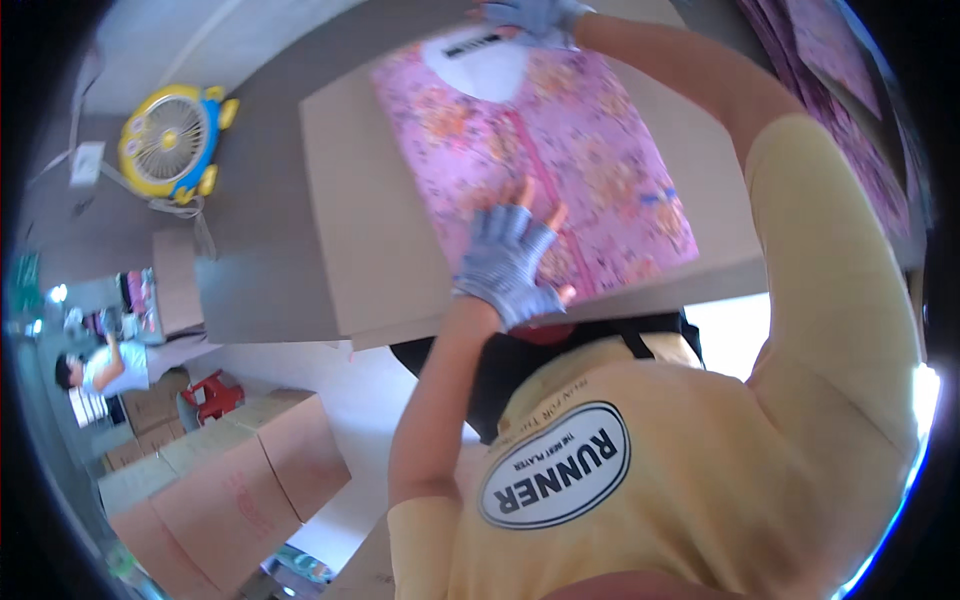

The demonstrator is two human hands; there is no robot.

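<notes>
A pink floral garment (610, 150), neatly folded, lies on a sheet of cardboard (370, 230) on the table. It has a darker pink strip down its middle and a white inner neckline with a dark label. My left hand (505, 258), in a grey-blue fingerless glove, rests with fingers spread on the lower middle of the garment. My right hand (535, 20), gloved alike, reaches to the neckline at the far edge. Its fingers point left beside the label, seemingly apart; the top of the picture cuts part of it off.
A yellow and blue fan (170, 145) stands at the table's left, its cord trailing. Purple-pink floral fabric (835, 110) is piled at the far right. Large cardboard boxes (230, 490) and a red stool (213, 396) are on the floor at left, with another person (115, 368) beyond.
</notes>
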